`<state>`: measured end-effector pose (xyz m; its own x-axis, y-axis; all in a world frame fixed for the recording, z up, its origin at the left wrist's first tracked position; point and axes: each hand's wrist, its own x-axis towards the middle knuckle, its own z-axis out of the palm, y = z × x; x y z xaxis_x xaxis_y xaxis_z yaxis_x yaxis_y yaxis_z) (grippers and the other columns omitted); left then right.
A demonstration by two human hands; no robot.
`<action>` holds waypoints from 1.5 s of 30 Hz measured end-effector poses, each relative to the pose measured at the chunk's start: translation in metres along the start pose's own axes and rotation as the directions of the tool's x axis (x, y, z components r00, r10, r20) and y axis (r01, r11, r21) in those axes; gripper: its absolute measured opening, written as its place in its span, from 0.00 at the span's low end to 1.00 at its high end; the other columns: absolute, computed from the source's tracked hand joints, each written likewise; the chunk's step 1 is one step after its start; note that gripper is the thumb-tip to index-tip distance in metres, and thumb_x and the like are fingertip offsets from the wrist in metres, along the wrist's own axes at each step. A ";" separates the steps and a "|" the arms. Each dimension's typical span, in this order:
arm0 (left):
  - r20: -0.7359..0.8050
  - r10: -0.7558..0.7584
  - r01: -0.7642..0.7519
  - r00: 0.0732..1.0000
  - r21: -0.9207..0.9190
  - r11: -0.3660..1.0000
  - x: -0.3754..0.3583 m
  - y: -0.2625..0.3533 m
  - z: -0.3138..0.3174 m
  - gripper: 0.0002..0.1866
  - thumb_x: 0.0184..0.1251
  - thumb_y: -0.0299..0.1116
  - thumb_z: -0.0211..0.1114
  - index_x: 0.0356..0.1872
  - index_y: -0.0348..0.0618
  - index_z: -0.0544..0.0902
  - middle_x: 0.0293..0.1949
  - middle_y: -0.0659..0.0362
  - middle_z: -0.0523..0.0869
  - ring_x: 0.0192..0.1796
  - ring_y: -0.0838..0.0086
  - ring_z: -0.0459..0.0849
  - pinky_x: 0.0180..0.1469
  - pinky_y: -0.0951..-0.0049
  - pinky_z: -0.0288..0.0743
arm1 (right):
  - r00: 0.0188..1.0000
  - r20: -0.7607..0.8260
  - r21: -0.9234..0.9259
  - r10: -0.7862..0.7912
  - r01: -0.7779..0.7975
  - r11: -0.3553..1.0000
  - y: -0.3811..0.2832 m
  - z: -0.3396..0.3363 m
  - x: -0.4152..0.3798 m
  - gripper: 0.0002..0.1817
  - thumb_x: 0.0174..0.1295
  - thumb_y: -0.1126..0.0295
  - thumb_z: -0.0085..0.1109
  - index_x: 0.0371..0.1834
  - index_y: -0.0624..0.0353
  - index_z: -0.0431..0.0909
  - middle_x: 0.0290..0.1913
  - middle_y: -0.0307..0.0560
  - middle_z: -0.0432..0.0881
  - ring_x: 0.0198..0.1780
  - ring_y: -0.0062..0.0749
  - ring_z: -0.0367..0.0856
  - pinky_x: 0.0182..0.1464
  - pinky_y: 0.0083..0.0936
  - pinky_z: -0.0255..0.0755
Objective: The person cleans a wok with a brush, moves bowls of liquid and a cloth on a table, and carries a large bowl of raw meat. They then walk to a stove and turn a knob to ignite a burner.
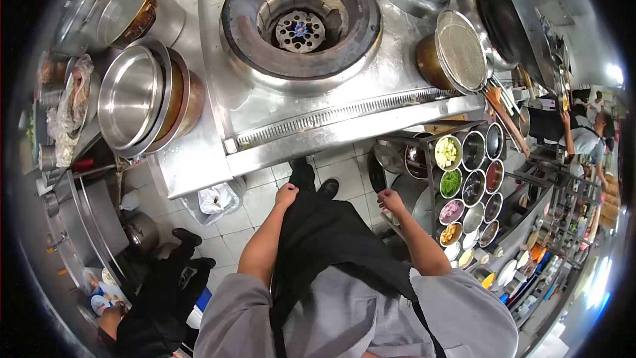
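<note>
My left hand [287, 195] is closed in a pinch at the upper left edge of my black apron [324, 232]. To the right of the apron, my right hand [391, 201] hangs with its fingers curled together, near the end of a metal rack holding several bowls. Beyond both hands stands the steel stove front [351, 124] with its slotted drain. A large round wok burner [301, 20] is set into the stove top, no pan on it, with a small blue glow at its centre.
Stacked steel bowls [130, 97] stand left of the burner; a pot with a round strainer [462, 50] stands right. Bowls of cut food, including chopped greens [450, 183], fill the right rack. A lined bin [213, 202] sits below the counter. Other people are at lower left and far right.
</note>
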<state>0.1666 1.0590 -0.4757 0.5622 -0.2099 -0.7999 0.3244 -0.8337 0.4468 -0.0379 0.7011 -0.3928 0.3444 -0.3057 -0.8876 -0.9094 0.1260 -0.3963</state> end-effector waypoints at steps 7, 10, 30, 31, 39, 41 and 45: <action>0.135 -0.030 0.030 0.990 0.000 1.000 0.013 -0.009 -0.033 0.21 0.58 0.47 0.62 0.48 0.45 0.81 0.50 0.52 0.84 0.55 0.59 0.81 0.58 0.65 0.72 | 0.998 0.050 0.047 0.025 -0.027 0.999 -0.037 0.002 0.004 0.09 0.66 0.64 0.53 0.41 0.57 0.76 0.30 0.40 0.81 0.24 0.23 0.78 0.23 0.21 0.74; 0.151 -0.037 0.036 0.988 0.004 0.999 0.003 0.001 -0.048 0.21 0.59 0.47 0.62 0.48 0.45 0.81 0.49 0.52 0.84 0.54 0.59 0.81 0.57 0.65 0.72 | 0.999 0.022 -0.050 0.031 -0.030 0.998 -0.045 0.007 0.029 0.09 0.66 0.64 0.53 0.40 0.57 0.76 0.29 0.40 0.80 0.24 0.22 0.77 0.22 0.21 0.73; -0.065 -0.166 0.160 0.984 -0.085 0.983 -0.095 0.008 0.043 0.23 0.59 0.48 0.64 0.51 0.44 0.80 0.49 0.49 0.84 0.55 0.55 0.80 0.57 0.61 0.73 | 0.901 -0.084 0.531 -0.425 0.401 0.746 -0.080 -0.031 0.247 0.17 0.67 0.67 0.48 0.59 0.57 0.68 0.56 0.43 0.76 0.55 0.30 0.76 0.56 0.30 0.72; -0.069 -0.167 0.161 0.983 -0.087 0.983 -0.097 0.006 0.043 0.23 0.59 0.48 0.64 0.51 0.44 0.80 0.49 0.49 0.84 0.55 0.55 0.80 0.57 0.61 0.73 | 0.910 -0.058 0.552 -0.410 0.372 0.747 -0.069 -0.029 0.260 0.18 0.67 0.67 0.48 0.59 0.57 0.68 0.57 0.44 0.75 0.56 0.31 0.75 0.57 0.31 0.72; -0.120 -0.159 0.132 0.980 -0.210 0.969 -0.096 -0.002 0.040 0.19 0.59 0.46 0.64 0.49 0.47 0.81 0.48 0.51 0.84 0.53 0.57 0.81 0.56 0.63 0.74 | 0.961 -0.086 0.232 -0.263 0.276 0.933 -0.117 -0.037 0.204 0.18 0.69 0.66 0.45 0.59 0.58 0.65 0.52 0.47 0.72 0.52 0.34 0.68 0.52 0.28 0.63; -0.126 -0.179 0.147 0.976 -0.228 0.963 -0.095 -0.002 0.039 0.19 0.59 0.46 0.65 0.48 0.47 0.82 0.47 0.51 0.85 0.52 0.57 0.82 0.55 0.63 0.74 | 0.978 -0.056 0.454 -0.203 0.206 0.867 -0.134 -0.034 0.183 0.21 0.68 0.68 0.44 0.63 0.61 0.65 0.62 0.51 0.71 0.64 0.37 0.68 0.65 0.30 0.64; -0.157 -0.192 0.143 0.969 -0.280 0.949 -0.098 -0.008 0.042 0.19 0.59 0.45 0.65 0.47 0.46 0.82 0.45 0.51 0.86 0.50 0.59 0.83 0.54 0.64 0.74 | 0.905 -0.104 -0.162 -0.412 0.393 0.905 -0.093 -0.043 0.229 0.19 0.67 0.68 0.46 0.60 0.59 0.70 0.59 0.51 0.74 0.59 0.38 0.72 0.60 0.30 0.69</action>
<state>0.0767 1.0646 -0.4179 0.6013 0.0369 -0.7981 0.6013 -0.6787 0.4217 0.1159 0.5793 -0.5487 0.6622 -0.4268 -0.6159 -0.7253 -0.1588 -0.6698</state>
